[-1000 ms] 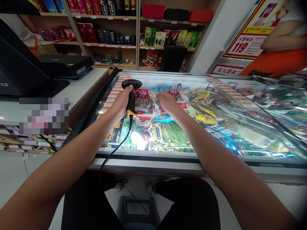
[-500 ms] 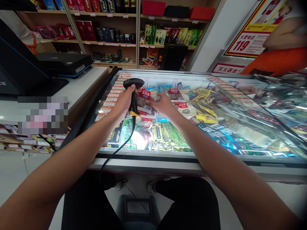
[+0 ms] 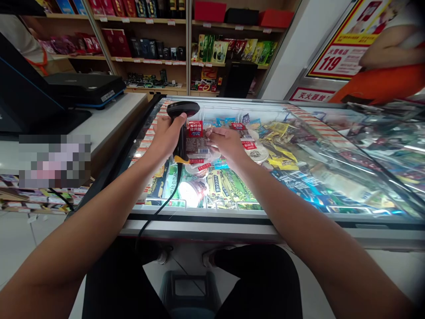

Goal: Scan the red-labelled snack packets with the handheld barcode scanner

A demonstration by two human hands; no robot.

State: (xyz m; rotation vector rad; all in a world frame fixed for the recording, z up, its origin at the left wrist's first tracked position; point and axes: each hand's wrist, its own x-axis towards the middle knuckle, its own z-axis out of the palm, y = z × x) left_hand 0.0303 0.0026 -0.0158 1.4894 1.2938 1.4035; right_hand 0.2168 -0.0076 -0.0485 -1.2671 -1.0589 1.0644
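My left hand [image 3: 168,135] is wrapped round the handle of a black and yellow barcode scanner [image 3: 183,108], its head at the top and its cord hanging toward me. Beside it, my right hand [image 3: 226,141] pinches the right edge of a clear food packet [image 3: 196,142] with a red label and a barcode facing up. The packet is held over the glass top of the freezer [image 3: 252,216]. Two more red-labelled packets [image 3: 244,133] lie just beyond my right hand. The scanner partly hides the packet's left edge.
Under the freezer's glass lie yellow bags [image 3: 280,155], blue bags [image 3: 299,188] and green packs [image 3: 232,184]. At the left, a counter [image 3: 109,117] bears a black scale [image 3: 86,86]. A person in an orange apron [image 3: 381,82] stands at the right. A stool [image 3: 189,288] is below me.
The packet now lies flatter, with its red label and barcode more fully in view. My right fingers have shifted to its right edge. The scanner has moved slightly left, its head tipped up.
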